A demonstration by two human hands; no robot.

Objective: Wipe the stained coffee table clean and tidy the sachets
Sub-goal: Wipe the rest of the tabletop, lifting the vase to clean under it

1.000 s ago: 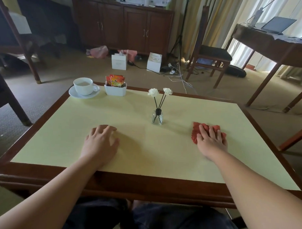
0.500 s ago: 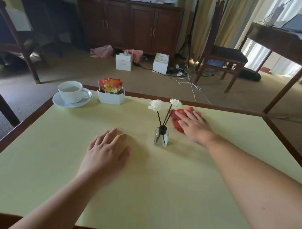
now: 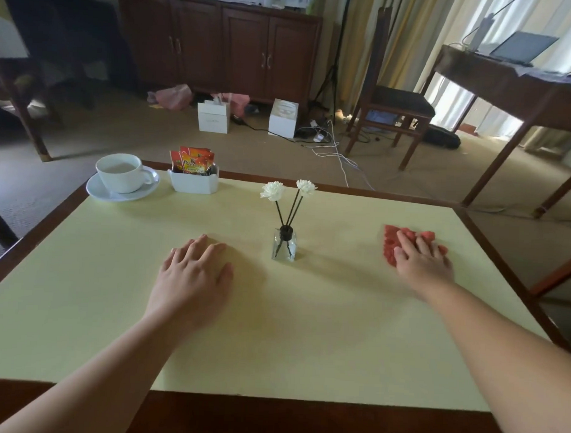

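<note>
On the right side of the coffee table, my right hand lies flat with fingers straight, pressing down on the red cloth. Cloth is crumpled, nubby texture, showing past my fingertips and on the thumb side; rest is hidden under the palm. Tabletop is pale yellow-green with a dark wood border; no stain I can make out at this sharpness. My left hand rests palm down on the bare top, fingers relaxed and slightly spread, holding nothing, left of centre. Between the two hands, a little further back, stands a small glass reed diffuser with two white flowers, upright, touching neither hand. Sachets, red and orange, stand upright in a white holder at the far left edge, well apart from both hands. Just left of the holder: white cup on a saucer.
</note>
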